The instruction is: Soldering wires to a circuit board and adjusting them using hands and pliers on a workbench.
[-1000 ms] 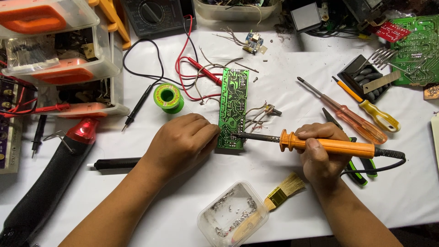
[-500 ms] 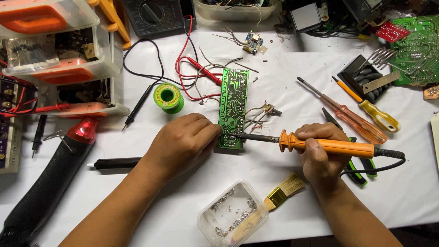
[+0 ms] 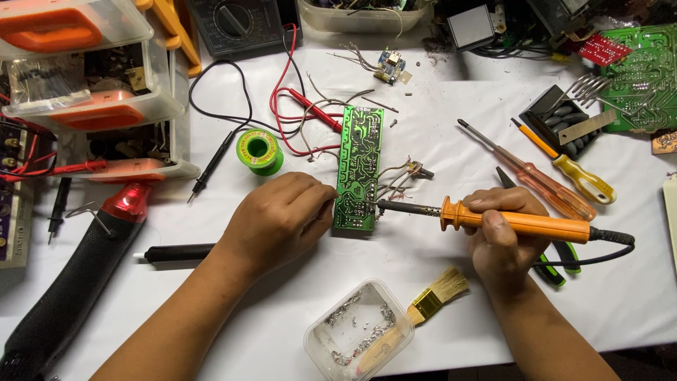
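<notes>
Fingers (image 3: 493,219) of right hand (image 3: 502,236) clenched around orange soldering iron (image 3: 518,222), tip at green circuit board (image 3: 358,169) beside curled left hand (image 3: 278,219).

1. The circuit board (image 3: 359,169) lies on the bench (image 3: 437,282), near its middle.
2. Left of the board lies the solder spool (image 3: 259,152); farther left stand stacked storage boxes (image 3: 92,92).
3. Behind the board lies the multimeter (image 3: 236,25), and its leads run toward the board.
4. Right of the board lie two screwdrivers (image 3: 536,176), side by side.
5. The soldering iron (image 3: 493,219) lies right of the board, with its tip at the board's near right edge.
6. In front of the board stands a small container (image 3: 356,339), and a brush (image 3: 430,300) rests with its handle in it.
7. Left and in front of the board lie a desoldering pump (image 3: 176,252) and a heat gun (image 3: 77,282).
</notes>
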